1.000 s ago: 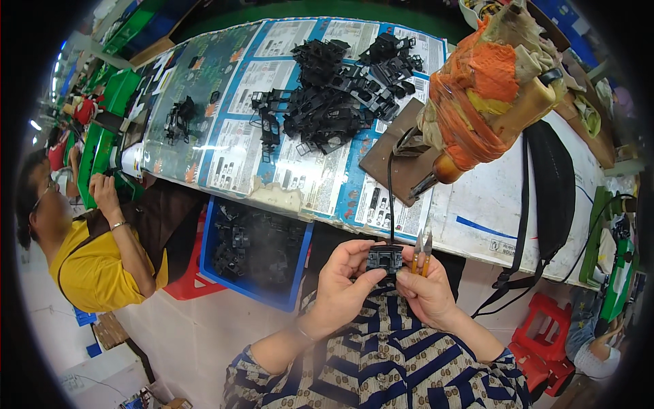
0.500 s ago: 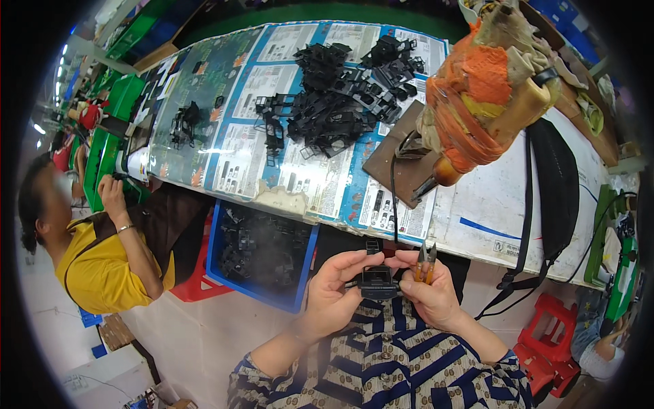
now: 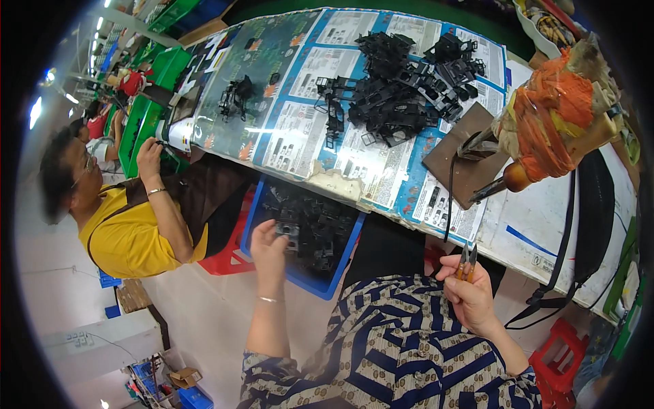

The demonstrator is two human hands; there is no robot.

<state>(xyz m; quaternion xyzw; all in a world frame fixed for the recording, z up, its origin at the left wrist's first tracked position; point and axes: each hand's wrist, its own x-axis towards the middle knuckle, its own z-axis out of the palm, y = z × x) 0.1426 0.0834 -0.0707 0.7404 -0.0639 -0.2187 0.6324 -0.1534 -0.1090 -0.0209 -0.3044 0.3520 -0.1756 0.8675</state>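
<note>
My left hand (image 3: pixel 269 251) is over the near-left edge of the blue bin (image 3: pixel 332 290), with a small black plastic frame part (image 3: pixel 289 234) at its fingertips. Below, the bin holds a heap of similar black parts (image 3: pixel 319 235). My right hand (image 3: pixel 467 292) is at the table's front edge, closed around a small pair of cutters (image 3: pixel 466 266) with orange handles and metal tips pointing up. On the table lies a large pile of black plastic frame parts (image 3: pixel 395 95), and a smaller cluster (image 3: pixel 236 99) is farther left.
A tool wrapped in orange cloth (image 3: pixel 552 116) stands on a brown board (image 3: pixel 453 153) at the right, its cord hanging over the edge. Beyond it lies a black strap bag (image 3: pixel 589 211). Left of me sits a person in yellow (image 3: pixel 136 228). A red stool (image 3: pixel 562 354) is at right.
My hands have separated. The left has carried the black part leftward from in front of me to the blue bin; the right keeps the cutters. The view has shifted, too.
</note>
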